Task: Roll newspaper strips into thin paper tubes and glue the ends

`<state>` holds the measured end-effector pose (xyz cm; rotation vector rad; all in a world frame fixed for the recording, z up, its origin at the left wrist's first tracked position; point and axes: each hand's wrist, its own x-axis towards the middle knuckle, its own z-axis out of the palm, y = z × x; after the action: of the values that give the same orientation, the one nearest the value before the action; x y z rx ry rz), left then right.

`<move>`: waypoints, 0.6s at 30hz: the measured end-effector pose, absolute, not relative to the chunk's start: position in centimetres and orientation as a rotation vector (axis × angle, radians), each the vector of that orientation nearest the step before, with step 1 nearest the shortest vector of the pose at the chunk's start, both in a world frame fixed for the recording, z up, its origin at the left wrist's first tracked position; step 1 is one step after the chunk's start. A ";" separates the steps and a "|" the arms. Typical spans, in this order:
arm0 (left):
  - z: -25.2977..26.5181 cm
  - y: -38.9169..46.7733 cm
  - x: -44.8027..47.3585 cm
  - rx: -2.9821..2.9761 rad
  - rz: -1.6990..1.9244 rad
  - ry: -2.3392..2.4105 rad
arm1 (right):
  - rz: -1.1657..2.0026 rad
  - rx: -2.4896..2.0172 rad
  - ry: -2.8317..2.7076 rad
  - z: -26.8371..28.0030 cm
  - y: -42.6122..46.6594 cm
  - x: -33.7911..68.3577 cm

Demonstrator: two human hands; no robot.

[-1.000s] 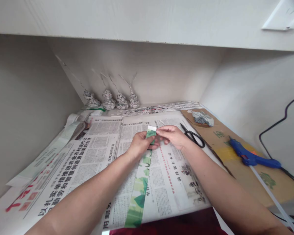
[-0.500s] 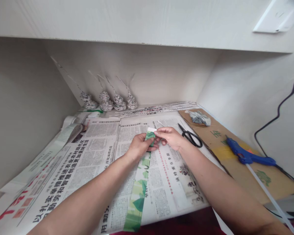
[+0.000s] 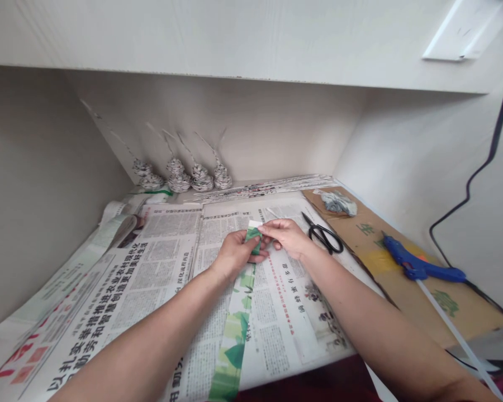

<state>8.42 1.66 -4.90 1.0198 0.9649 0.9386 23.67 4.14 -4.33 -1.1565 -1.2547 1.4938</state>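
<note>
A long green-and-white leaf-patterned paper strip [image 3: 235, 340] runs from the table's front edge up to both hands. Its far end shows a white edge. My left hand [image 3: 238, 252] is closed on the strip near that end, thumb on top and fingers underneath. My right hand [image 3: 285, 234] pinches the strip's right edge close to the white end. Beneath the strip lie spread newspaper sheets [image 3: 151, 290]. Black-handled scissors [image 3: 323, 234] rest just right of my right hand.
Several woven paper gourd shapes [image 3: 178, 176] stand at the back left, beside thin rolled paper sticks [image 3: 268, 187]. Right, cardboard [image 3: 402, 290] bears a blue glue gun [image 3: 419, 262] and a crumpled wad [image 3: 337, 202]. Paper strips [image 3: 79, 268] lie left. A shelf edge [image 3: 235, 75] overhangs.
The whole view has shifted slightly, so most things sit a little further left. Both hands keep their hold on the strip's far end, with hardly any movement.
</note>
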 end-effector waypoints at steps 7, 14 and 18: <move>-5.0 1.7 8.4 1.043 0.919 0.983 | 1.441 -1.168 -1.259 -4.7 4.2 23.3; -4.6 1.6 8.5 1.020 0.923 1.005 | 1.480 -1.165 -1.282 -4.6 4.3 23.8; -4.3 1.5 8.5 0.996 0.929 1.019 | 1.502 -1.139 -1.282 -4.2 4.4 24.6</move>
<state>8.53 1.47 -4.28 0.9962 1.0193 0.9292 24.59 4.38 -4.20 -1.1393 -1.2823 1.5021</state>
